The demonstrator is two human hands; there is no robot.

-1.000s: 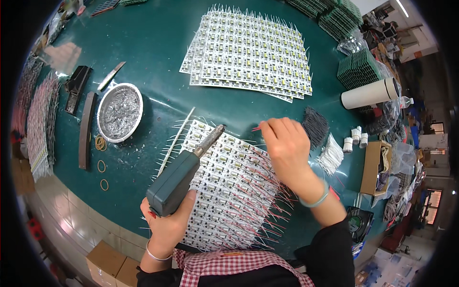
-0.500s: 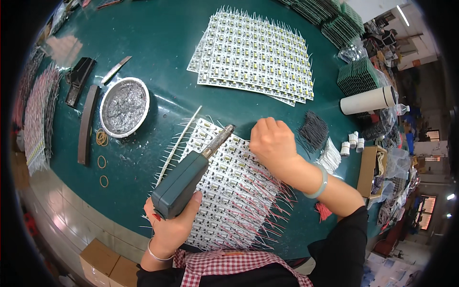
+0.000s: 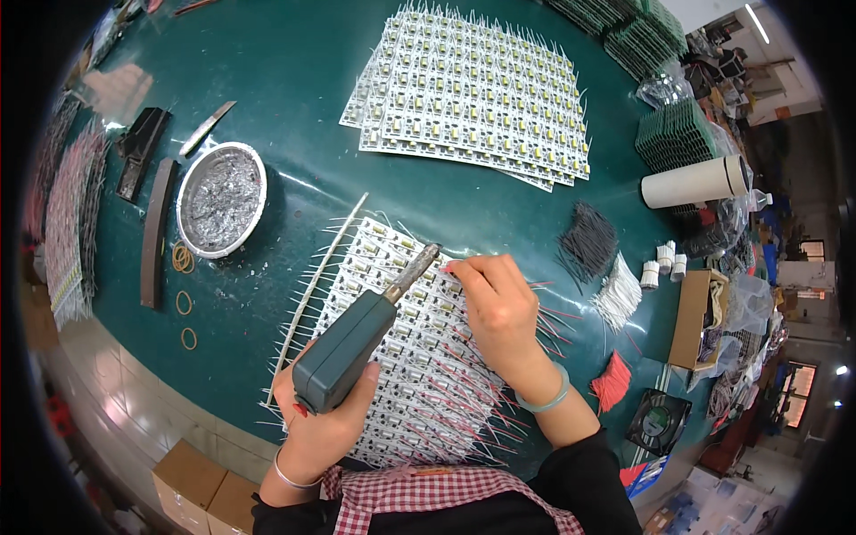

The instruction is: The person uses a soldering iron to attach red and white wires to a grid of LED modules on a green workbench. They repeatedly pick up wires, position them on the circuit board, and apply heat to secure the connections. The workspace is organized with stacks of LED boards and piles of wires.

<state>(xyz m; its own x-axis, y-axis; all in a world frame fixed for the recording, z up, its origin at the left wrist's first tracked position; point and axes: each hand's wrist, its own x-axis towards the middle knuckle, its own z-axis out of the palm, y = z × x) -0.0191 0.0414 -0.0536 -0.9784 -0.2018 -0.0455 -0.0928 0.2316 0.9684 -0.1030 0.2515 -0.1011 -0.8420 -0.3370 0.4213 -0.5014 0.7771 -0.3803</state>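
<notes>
My left hand (image 3: 325, 430) wraps around a dark green soldering gun (image 3: 346, 352), whose metal tip points up and right. Beneath it lies a sheet of white circuit boards (image 3: 379, 406) in rows, with red and white wires along its lower right part. Thumb and forefinger of my right hand (image 3: 504, 312) are pinched close to the soldering tip, at the sheet's upper edge. A bit of red shows at those fingertips, and red wires (image 3: 559, 314) stick out behind the hand. Where wire meets board is too small to tell.
More board sheets (image 3: 473, 98) lie at the back. At left are a bowl (image 3: 182, 209) of silvery scraps, a knife (image 3: 207, 127), a brown bar (image 3: 159, 236) and rubber bands (image 3: 184, 303). Black wires (image 3: 587, 241), white wires (image 3: 617, 294), red wires (image 3: 612, 382) and a flask (image 3: 691, 185) are at right.
My right hand has come left and down from beyond the sheet's edge to the soldering tip, and red wires now show with it. The soldering gun has shifted slightly right relative to the view.
</notes>
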